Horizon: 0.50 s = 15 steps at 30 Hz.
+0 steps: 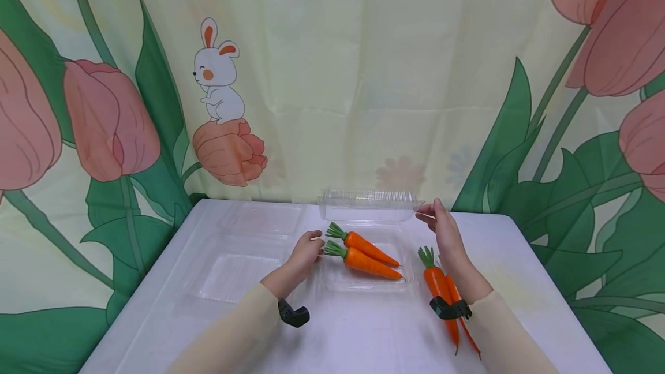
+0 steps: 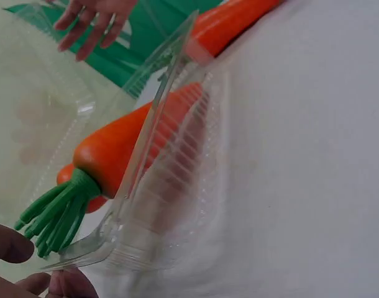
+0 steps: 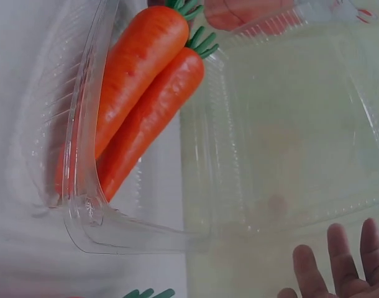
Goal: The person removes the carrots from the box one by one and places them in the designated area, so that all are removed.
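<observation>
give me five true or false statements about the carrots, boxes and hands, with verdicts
1. Two carrots lie in the middle box. True.
2. That box's lid is shut. False: it stands open at the back.
3. Two more carrots lie on the table, right of that box. True.
4. The right hand grips a carrot. False: its fingers are extended near the lid, holding nothing.
5. The left hand is near the green tops of the boxed carrots. True.

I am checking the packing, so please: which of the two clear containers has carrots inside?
The right container, between left hand and right hand: two carrots lie inside. The left container holds none.
</observation>
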### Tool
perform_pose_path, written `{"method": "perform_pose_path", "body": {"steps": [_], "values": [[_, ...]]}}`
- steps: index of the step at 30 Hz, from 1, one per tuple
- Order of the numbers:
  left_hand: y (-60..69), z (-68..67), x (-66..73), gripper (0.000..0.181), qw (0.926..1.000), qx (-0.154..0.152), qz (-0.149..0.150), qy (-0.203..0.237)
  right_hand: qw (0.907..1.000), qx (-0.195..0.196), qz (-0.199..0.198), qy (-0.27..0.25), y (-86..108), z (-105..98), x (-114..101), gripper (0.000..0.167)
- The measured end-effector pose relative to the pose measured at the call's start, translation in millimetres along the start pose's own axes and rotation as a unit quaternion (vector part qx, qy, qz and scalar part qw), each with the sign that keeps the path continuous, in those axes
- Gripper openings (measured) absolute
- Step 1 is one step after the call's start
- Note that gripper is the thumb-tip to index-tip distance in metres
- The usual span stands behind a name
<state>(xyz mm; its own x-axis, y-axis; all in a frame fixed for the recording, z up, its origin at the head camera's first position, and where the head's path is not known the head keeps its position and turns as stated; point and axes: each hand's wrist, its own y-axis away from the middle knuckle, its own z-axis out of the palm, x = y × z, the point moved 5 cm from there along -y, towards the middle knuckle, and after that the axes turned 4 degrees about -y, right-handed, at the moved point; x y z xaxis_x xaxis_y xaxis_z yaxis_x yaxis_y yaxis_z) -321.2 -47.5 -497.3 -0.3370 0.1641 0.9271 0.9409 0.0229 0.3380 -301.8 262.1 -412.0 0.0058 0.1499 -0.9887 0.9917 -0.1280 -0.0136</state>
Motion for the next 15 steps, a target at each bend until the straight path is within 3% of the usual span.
{"method": "perform_pose_path", "body": {"steps": [7,15], "values": [[-21.1,-2.1,4.5,0.048,0.9966,-0.047,-0.017,0.065,0.9999,-0.002,-0.010,-0.013,-7.1,2,1,0.066],[-25.0,-5.5,-0.3,0.053,0.9945,-0.061,-0.028,0.081,0.9996,-0.017,-0.010,-0.022,-20.9,2,1,0.070]]}}
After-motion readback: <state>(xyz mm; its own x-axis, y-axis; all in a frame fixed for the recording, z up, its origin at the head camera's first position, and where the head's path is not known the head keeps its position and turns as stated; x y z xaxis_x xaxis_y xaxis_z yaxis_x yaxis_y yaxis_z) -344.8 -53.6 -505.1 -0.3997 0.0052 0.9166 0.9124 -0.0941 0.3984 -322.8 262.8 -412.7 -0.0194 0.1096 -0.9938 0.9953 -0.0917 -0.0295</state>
